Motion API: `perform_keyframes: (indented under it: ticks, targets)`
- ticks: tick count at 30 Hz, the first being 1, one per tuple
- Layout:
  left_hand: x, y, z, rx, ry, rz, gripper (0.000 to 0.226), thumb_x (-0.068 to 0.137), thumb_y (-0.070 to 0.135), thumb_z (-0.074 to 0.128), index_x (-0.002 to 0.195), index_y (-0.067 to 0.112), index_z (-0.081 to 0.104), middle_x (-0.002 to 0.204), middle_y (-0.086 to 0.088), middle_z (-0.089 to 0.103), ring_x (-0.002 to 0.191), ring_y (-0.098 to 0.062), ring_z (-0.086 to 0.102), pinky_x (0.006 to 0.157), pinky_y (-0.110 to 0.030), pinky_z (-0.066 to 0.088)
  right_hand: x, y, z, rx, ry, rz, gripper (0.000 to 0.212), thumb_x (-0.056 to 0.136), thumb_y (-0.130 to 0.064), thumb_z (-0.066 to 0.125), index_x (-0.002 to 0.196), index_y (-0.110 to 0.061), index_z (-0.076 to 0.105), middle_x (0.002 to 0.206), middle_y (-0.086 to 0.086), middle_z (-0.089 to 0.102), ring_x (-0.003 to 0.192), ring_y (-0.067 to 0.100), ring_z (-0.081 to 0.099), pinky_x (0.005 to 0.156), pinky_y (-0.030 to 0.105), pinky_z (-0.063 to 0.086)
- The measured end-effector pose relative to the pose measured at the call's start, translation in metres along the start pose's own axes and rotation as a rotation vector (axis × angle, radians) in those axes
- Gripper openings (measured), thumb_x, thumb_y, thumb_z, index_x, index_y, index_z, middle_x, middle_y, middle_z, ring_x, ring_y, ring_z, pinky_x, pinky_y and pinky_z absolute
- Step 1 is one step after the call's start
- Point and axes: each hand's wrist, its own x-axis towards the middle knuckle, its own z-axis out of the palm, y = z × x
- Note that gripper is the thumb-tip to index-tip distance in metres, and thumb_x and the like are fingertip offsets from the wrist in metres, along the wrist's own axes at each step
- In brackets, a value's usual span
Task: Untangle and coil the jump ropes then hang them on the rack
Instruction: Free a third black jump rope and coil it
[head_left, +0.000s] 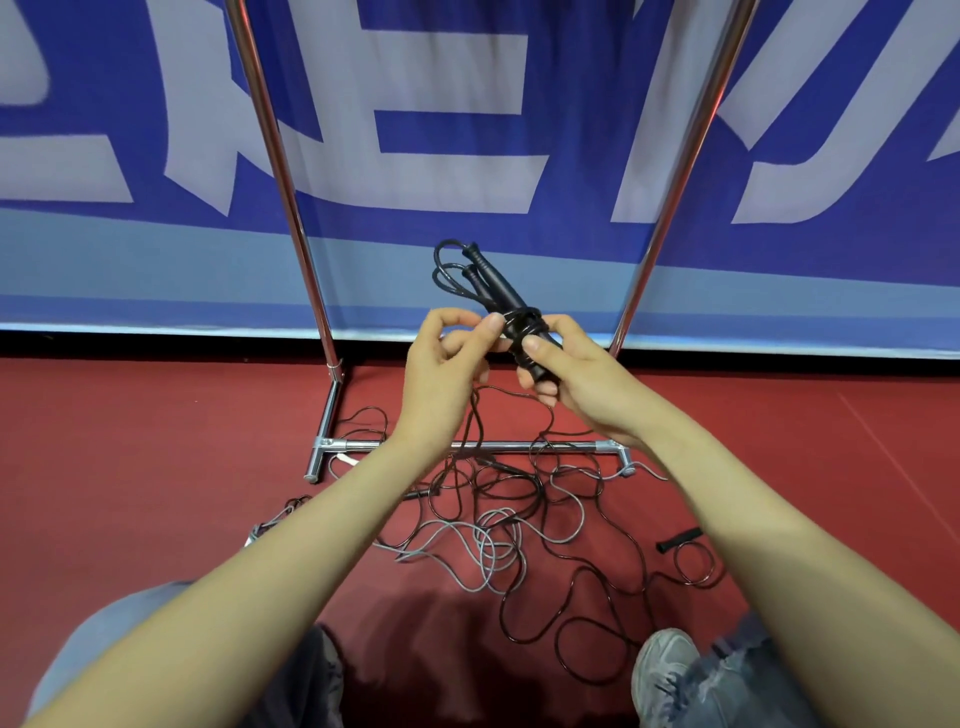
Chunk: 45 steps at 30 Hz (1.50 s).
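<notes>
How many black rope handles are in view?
3. One handle and a second handle sit side by side in the right hand; a third handle lies on the floor at right. Others may hide under the arms or tangle.

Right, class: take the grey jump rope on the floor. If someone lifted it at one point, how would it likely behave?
Probably floppy: the grey jump rope lies in loose, wavy loops on the floor, so it would likely drape and trail. It crosses the dark rope, so lifting may well drag that along too.
</notes>
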Motion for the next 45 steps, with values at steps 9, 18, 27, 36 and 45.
perform_keyframes:
  ticks: [9, 18, 27, 36, 45]
  targets:
    - [0.013, -0.004, -0.007, -0.229, -0.188, -0.484, 0.025, 0.089, 0.032, 0.063, 0.106, 0.014, 0.060, 0.089, 0.008, 0.064, 0.042, -0.002, 0.025, 0.047, -0.016, 0.026, 0.001, -0.001, 0.000, -0.129, -0.015, -0.028, 0.005, 0.104, -0.019, 0.038, 0.108, -0.021, 0.039, 0.072, 0.003, 0.055, 0.060, 0.013, 0.037, 0.059, 0.027, 0.035]
    - [0.012, -0.013, -0.008, -0.150, -0.055, -0.373, 0.040, 0.087, 0.014, 0.068, 0.126, 0.010, 0.056, 0.088, -0.011, 0.047, 0.040, -0.004, 0.026, 0.045, -0.016, 0.025, -0.002, -0.001, 0.000, 0.191, -0.052, 0.089, 0.003, 0.103, -0.014, 0.035, 0.105, -0.013, 0.038, 0.068, 0.009, 0.053, 0.057, 0.014, 0.035, 0.054, 0.024, 0.032]
    - [0.001, -0.018, -0.001, -0.183, 0.018, -0.377, 0.047, 0.082, 0.005, 0.072, 0.123, 0.013, 0.050, 0.048, 0.012, 0.049, 0.042, -0.004, 0.032, 0.046, -0.018, 0.030, 0.004, 0.007, 0.015, -0.149, 0.195, 0.040, 0.026, 0.097, -0.040, 0.051, 0.095, -0.014, 0.050, 0.057, 0.002, 0.056, 0.048, 0.016, 0.043, 0.045, 0.026, 0.035]
    - [-0.003, -0.011, 0.000, -0.142, 0.030, -0.289, 0.046, 0.083, 0.006, 0.072, 0.122, 0.012, 0.048, 0.102, -0.008, 0.073, 0.053, 0.002, 0.055, 0.057, -0.019, 0.036, 0.001, 0.006, 0.013, -0.324, 0.161, 0.021, 0.026, 0.099, -0.045, 0.043, 0.102, -0.021, 0.052, 0.071, 0.006, 0.062, 0.059, 0.021, 0.062, 0.064, 0.039, 0.054]
    - [0.004, 0.000, -0.001, -0.131, -0.117, -0.142, 0.050, 0.088, -0.005, 0.061, 0.131, 0.014, 0.044, 0.087, 0.002, 0.075, 0.068, -0.002, 0.066, 0.055, -0.008, 0.044, 0.001, 0.008, 0.021, -0.121, 0.268, -0.131, 0.008, 0.101, -0.026, 0.046, 0.106, -0.025, 0.052, 0.073, 0.001, 0.052, 0.056, 0.013, 0.047, 0.057, 0.028, 0.039]
